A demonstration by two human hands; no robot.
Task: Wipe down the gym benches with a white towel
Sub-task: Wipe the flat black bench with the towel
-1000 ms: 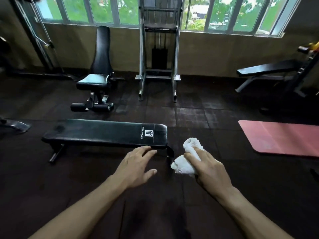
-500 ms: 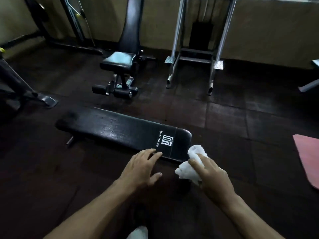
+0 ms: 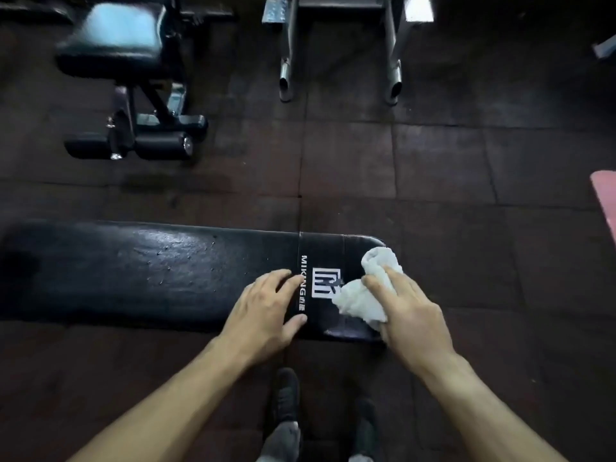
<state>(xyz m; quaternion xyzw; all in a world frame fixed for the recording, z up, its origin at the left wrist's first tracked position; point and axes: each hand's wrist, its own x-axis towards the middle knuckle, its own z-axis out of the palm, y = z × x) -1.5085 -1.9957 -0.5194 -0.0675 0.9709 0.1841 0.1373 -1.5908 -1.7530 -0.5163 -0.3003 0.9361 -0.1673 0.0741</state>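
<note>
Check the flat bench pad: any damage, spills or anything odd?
Small pale specks or nicks dot the middle of the flat bench pad; too blurred to tell wear from droplets. Otherwise nothing stands out: right hand holds the white towel at the logo end, left hand flat beside it.

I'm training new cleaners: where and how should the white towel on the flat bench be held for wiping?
Grip the white towel over its bunched middle from above, as the right hand does: it lies crumpled on the flat bench, so a top-down palm hold keeps folds gathered.
</note>
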